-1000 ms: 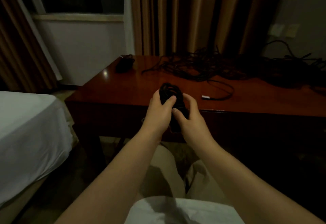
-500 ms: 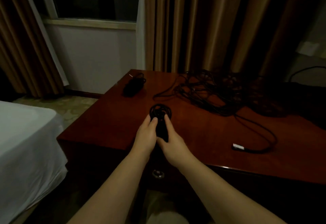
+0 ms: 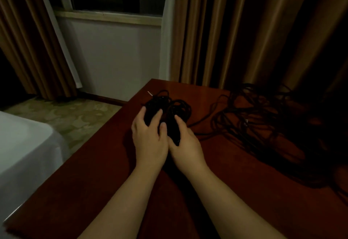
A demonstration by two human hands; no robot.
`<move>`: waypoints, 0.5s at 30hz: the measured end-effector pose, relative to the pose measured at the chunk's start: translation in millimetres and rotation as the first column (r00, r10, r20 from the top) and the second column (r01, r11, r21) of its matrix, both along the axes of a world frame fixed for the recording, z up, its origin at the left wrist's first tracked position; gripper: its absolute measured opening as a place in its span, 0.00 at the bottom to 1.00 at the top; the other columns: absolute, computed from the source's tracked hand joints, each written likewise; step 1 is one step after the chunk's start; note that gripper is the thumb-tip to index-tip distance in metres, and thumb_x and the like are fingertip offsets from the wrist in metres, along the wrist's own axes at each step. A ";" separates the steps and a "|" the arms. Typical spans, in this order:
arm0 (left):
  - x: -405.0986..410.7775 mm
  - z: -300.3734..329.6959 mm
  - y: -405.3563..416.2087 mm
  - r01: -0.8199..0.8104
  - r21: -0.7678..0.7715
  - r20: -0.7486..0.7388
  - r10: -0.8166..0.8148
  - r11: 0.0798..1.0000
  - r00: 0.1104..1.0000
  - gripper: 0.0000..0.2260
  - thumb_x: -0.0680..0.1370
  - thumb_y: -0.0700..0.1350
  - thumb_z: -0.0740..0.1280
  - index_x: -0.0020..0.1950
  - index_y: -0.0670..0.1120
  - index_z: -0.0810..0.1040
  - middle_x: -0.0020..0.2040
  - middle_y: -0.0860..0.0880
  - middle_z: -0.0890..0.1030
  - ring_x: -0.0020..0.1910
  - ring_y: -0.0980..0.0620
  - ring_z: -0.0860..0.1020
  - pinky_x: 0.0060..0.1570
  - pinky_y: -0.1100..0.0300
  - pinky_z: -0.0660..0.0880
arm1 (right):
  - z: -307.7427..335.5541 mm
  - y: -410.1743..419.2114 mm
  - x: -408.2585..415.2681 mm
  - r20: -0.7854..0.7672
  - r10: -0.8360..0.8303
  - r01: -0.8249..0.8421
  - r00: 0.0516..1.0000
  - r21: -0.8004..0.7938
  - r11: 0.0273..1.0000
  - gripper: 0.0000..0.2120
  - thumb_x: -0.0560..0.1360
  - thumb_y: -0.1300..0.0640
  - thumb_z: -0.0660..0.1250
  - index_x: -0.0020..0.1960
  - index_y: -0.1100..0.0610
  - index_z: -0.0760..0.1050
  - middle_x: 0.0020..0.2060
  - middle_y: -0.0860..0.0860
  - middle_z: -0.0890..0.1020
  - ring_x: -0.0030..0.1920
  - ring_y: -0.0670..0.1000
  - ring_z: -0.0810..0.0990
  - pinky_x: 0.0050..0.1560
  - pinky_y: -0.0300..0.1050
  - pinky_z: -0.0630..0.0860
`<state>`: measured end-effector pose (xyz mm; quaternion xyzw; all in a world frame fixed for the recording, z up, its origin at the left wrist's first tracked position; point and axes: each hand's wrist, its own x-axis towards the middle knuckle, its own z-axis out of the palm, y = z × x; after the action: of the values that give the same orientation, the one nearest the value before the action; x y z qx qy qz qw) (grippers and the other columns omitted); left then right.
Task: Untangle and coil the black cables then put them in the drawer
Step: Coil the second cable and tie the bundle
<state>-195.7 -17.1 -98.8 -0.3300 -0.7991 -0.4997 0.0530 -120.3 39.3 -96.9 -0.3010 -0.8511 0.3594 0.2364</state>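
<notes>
Dark red wooden table (image 3: 90,182), glossy top. On it near the far left corner: two coiled black cable bundles (image 3: 177,106), side by side, touching. To the right: a large loose tangle of black cables (image 3: 263,125) spread over the top, reaching the right edge of view.

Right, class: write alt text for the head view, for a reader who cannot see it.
Two hands, left and right, hold black cable bundles on a red-brown desk. A tangled cable pile lies to the right, before tan curtains.
</notes>
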 end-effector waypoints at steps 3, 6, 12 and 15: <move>-30.0 1.7 15.0 -0.054 -0.016 0.038 0.054 0.998 0.998 0.30 0.78 0.45 0.66 0.76 0.55 0.57 0.77 0.44 0.52 0.75 0.45 0.52 0.72 0.52 0.54 | 1.1 19.4 -17.1 0.058 -0.092 0.092 0.994 0.014 0.996 0.29 0.79 0.45 0.57 0.76 0.50 0.52 0.70 0.53 0.68 0.68 0.52 0.67 0.69 0.51 0.64; -49.7 -2.5 25.4 0.055 -0.066 0.096 -0.049 0.996 0.994 0.30 0.78 0.45 0.66 0.76 0.58 0.57 0.76 0.45 0.57 0.74 0.46 0.57 0.69 0.55 0.58 | -0.1 31.4 -32.3 0.159 -0.155 0.141 0.975 0.095 0.985 0.29 0.79 0.41 0.52 0.76 0.51 0.52 0.70 0.54 0.65 0.69 0.53 0.64 0.68 0.50 0.60; -68.4 -5.8 27.3 -0.132 -0.059 -0.041 0.130 0.989 0.991 0.21 0.78 0.41 0.66 0.69 0.53 0.72 0.64 0.47 0.71 0.65 0.49 0.67 0.57 0.66 0.60 | -3.1 45.0 -50.5 0.285 -0.221 0.144 0.933 0.269 0.952 0.30 0.79 0.37 0.46 0.77 0.50 0.48 0.73 0.53 0.60 0.69 0.56 0.62 0.67 0.52 0.61; -75.6 -4.0 24.4 -0.157 -0.066 -0.028 0.155 0.985 0.987 0.20 0.78 0.42 0.67 0.69 0.53 0.72 0.65 0.47 0.70 0.64 0.51 0.68 0.54 0.68 0.60 | -5.0 45.9 -53.8 0.312 -0.188 0.086 0.931 0.312 0.946 0.29 0.80 0.39 0.46 0.77 0.48 0.45 0.75 0.50 0.58 0.71 0.56 0.61 0.67 0.53 0.60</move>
<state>-271.3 7.3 -102.8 -0.2738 -0.8383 -0.4628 0.0899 -174.1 85.2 -102.0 -0.3791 -0.8993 0.1549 0.1535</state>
